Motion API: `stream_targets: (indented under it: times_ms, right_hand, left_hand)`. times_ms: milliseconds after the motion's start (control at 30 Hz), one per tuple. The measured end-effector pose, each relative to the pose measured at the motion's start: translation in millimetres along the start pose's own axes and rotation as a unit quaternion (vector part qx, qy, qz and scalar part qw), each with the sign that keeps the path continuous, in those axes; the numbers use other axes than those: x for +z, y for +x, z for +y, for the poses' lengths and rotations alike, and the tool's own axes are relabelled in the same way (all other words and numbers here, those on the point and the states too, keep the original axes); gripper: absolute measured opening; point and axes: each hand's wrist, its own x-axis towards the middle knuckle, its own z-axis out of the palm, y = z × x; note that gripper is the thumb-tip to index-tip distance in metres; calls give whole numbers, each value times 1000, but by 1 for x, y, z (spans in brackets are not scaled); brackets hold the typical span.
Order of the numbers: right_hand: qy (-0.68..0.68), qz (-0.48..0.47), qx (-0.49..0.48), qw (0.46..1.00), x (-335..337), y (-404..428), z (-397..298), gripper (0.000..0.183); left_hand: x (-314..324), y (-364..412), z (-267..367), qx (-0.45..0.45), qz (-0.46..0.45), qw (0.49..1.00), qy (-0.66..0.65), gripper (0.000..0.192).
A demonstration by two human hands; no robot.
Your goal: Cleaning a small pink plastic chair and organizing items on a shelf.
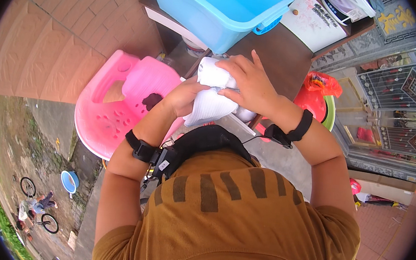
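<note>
A white ribbed cloth piece [212,104], possibly a sock, hangs folded or rolled at its upper end in front of my body. My left hand [184,95] grips its left side, with the thumb pressed along the fold. From the right, my right hand [252,82] holds the same piece, its thumb under the rolled part and its index finger raised. Beneath the hands is an open drawer [237,122] with a rounded white bundle [245,114] inside, partly hidden by the cloth and my right wrist.
A blue plastic tub [218,22] stands on the dark wooden table [275,57]. To the left is a pink plastic chair [119,114] with a dark item on it. A red bag [321,84] lies at the right. People with a bicycle [41,206] are outside, far left.
</note>
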Motion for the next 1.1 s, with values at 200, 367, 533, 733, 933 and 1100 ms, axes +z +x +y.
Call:
stream_targets:
  times_ms: [200,367,533,733,933,1100]
  right_hand:
    - [13,-62,-7,998,0,-1,-2,69]
    - [150,-162,-1,975,-12,6,9,66]
    - [350,-147,39,924,12,11,34,72]
    - [315,-86,168,930,15,11,33,67]
    - [-2,5,157,988,25,18,9,63]
    - [-112,97,-26,989,33,9,-4,63]
  left_hand:
    - [-10,5,-8,-8,-7,998,66,45]
    - [-12,0,-15,17,21,999,38,39]
    - [-7,-6,-5,16,15,1000,22,40]
    - [-16,-20,7,-22,-27,999,-1,39]
    - [-20,-17,-1,-4,44,998,43,38]
    - [-27,-8,-12,38,129,989,-67,31]
